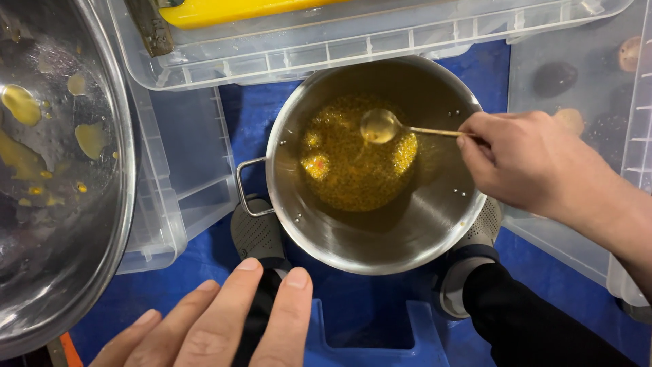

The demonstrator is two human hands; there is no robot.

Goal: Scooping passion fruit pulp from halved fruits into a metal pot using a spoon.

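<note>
The right hand (526, 160) pinches a slim gold metal spoon (382, 126), its bowl over yellow seedy pulp (356, 160) in the round steel pot (435, 231). The left hand (217, 319) hangs flat with fingers spread, holding nothing, just beside the pot's near rim. Clear plastic bins (183, 170) crowd both sides.

clear bins (183, 170) flanking open pot (407, 238)

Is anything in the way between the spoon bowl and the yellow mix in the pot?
Nothing visible. The right hand holds the spoon by its handle, its bowl over the yellow mix inside the open pot.
</note>
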